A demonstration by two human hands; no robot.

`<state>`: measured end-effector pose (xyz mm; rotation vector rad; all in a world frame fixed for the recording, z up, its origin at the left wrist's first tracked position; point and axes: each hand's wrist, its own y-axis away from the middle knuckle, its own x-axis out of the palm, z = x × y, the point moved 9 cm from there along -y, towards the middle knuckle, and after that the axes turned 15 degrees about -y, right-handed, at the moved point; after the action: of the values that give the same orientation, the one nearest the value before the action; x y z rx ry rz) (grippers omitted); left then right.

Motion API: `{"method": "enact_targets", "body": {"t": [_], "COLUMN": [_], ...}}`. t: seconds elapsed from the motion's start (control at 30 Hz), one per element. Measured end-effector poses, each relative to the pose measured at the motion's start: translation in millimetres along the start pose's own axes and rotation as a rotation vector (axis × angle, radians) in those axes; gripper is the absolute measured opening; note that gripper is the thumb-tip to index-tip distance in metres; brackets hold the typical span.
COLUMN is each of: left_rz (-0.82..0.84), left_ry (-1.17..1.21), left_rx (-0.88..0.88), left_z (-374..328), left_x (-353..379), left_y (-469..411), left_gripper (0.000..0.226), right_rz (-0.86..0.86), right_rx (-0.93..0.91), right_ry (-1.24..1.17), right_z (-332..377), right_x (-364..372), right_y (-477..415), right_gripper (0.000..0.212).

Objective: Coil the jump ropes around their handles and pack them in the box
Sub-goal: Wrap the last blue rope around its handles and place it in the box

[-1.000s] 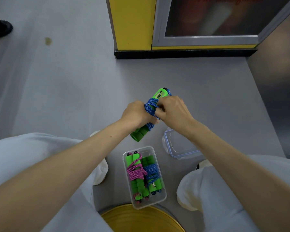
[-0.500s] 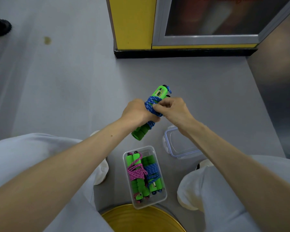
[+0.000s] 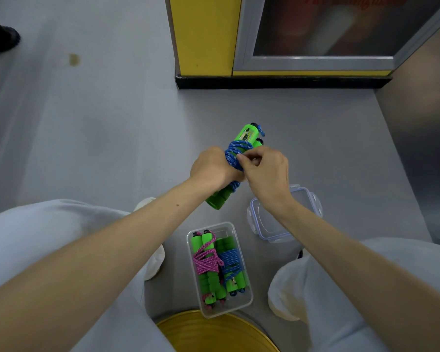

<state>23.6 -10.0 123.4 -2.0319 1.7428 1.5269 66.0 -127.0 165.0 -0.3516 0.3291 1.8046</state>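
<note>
**Checker:** Held stock?

**Clerk:** Left hand [image 3: 211, 168]: fingers wrapped round the paired green handles [image 3: 248, 133] of one jump rope, in the air above the floor [image 3: 112, 123] and well above the box. Blue cord [image 3: 233, 152]: several turns wound about those handles, with a short loop showing below the fist. Right hand [image 3: 267, 171]: thumb and finger pinch a strand at the coil's right side, the other fingers curled in.

**Checker:** Packed stock?

**Clerk:** Box [image 3: 249, 299]: open, on the floor between the person's knees. It holds two coiled ropes side by side, pink bundle [image 3: 206, 260] on the left and blue bundle [image 3: 230, 260] on the right. Lid [image 3: 263, 222]: off, lying near the box to its right.

**Checker:** Balance?

**Clerk:** Two ropes are packed. The third is judged nearly coiled, its end not yet secured. It still has to be tucked and packed.

**Checker:** Change since a second ago?

**Clerk:** The right hand's fingers have shifted from over the coil to its side, and the handle tops sit slightly higher. Box contents and lid are unchanged.
</note>
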Motion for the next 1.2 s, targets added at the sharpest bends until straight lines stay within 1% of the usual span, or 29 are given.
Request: {"method": "enact_targets", "body": {"t": [0.1,0.13,0.2,0.23,0.37,0.53,0.63,0.7,0.8,0.9,1.07,1.13,1.2], "left_rz": [0.005,0.008,0.012,0.013,0.036,0.064,0.041,0.025,0.054,0.071,0.090,0.096,0.116], "left_ry": [0.002,0.002,0.018,0.024,0.012,0.011,0.016,-0.003,-0.010,-0.027,0.034,0.068,0.109], "left_rx": [0.006,0.008,0.005,0.003,0.009,0.023,0.027,0.025,0.008,0.012,0.023,0.026,0.013], "left_z": [1,0,0,0,1,0,2,3,6,6,1,0,2], "left_x": [0,0,0,-1,1,3,1,-1,4,10,12,11,11], "left_y": [1,1,2,2,2,2,2,1,0,1,3,3,3], "left_gripper": [0.029,0.029,0.026,0.026,0.027,0.027,0.029,0.031,0.030,0.030,0.021,0.022,0.027], "right_rz": [-0.002,-0.008,-0.009,0.002,0.070,0.091,0.097,0.139,0.230,0.205,0.106,0.103,0.126], "right_rx": [0.050,0.061,0.070,0.052,-0.047,0.012,0.068,0.047,-0.057,-0.117,-0.135,-0.088,-0.013], "right_ry": [-0.053,-0.109,-0.231,-0.239,-0.178,-0.296,-0.299,-0.223,0.014,0.164,0.025,-0.042,-0.143], "right_z": [-3,-3,-1,2,12,7,-1,0,10,13,15,9,1], "right_x": [-1,-2,-5,-5,0,-1,1,4,13,15,5,2,1], "right_y": [0,0,-1,-1,4,0,-1,-1,1,5,6,3,-2], "right_gripper": [0.018,0.021,0.040,0.045,0.036,0.025,0.024,0.027,0.030,0.031,0.033,0.030,0.029]}}
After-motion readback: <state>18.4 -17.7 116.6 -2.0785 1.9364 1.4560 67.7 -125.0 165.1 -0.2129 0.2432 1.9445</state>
